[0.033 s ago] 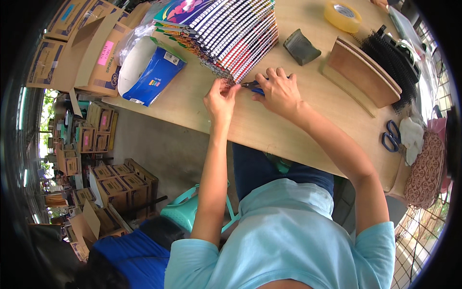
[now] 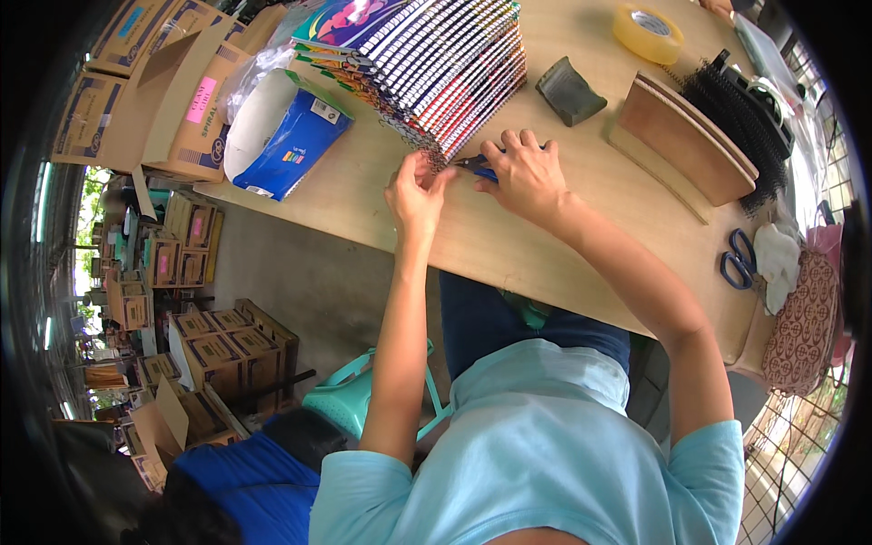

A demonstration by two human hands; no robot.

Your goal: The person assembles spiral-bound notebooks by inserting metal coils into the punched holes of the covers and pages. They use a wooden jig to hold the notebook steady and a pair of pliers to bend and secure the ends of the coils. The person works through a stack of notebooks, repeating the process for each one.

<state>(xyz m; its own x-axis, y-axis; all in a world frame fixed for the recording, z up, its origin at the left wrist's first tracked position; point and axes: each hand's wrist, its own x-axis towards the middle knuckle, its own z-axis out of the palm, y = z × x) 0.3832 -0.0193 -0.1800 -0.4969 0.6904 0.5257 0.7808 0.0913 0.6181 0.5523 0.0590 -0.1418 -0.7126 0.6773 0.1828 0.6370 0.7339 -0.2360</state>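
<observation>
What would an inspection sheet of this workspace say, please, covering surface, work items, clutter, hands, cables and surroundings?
Surface: pale wood-look table.
Job's things: stacked spiral-bound books; blue-handled pliers at the stack's near corner.
Clutter: yellow tape roll, open blue box, dark-blue scissors.
Hands: left hand at the books' near corner, grip unclear; right hand holds the pliers.
Cables: nothing seen.
Surroundings: cardboard boxes at left, turquoise plastic seat, another person in blue.

Pliers (image 2: 479, 167) (blue-handled) partly hidden by right hand (image 2: 527, 173); notebooks (image 2: 436, 68) cropped above.
</observation>
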